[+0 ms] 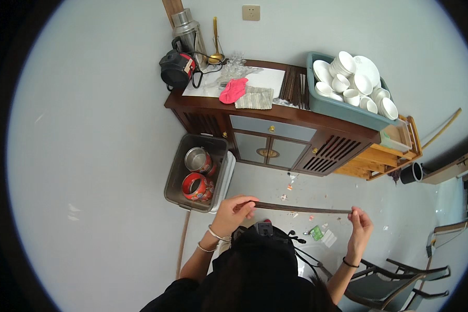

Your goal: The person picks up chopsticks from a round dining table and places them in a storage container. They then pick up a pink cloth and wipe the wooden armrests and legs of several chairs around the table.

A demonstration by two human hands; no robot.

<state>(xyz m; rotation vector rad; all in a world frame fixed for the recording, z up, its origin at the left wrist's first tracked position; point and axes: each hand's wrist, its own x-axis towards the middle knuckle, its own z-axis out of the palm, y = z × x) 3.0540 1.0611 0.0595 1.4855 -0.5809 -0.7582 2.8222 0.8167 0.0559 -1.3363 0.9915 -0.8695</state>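
Dark chopsticks (302, 208) stretch level between my two hands, held out in front of my body above the floor. My left hand (236, 212) pinches one end between thumb and fingers. At the other end, the fingertips of my right hand (359, 226) close on the thinner tips. How many sticks are in the bundle is too small to tell. Beyond them, a row of similar dark chopsticks (293, 84) lies on the top of a brown wooden sideboard (202, 102). Beside that row are a pink cloth (234, 90) and a grey striped cloth (254, 97).
A teal tub (347, 113) of white bowls, cups and plates stands on the sideboard's right. A red-black electric kettle (176, 69) and a steel flask (189, 33) stand left. A grey bin (173, 183) holds red patterned pots. Litter (316, 233) and a dark chair (382, 288) are at right.
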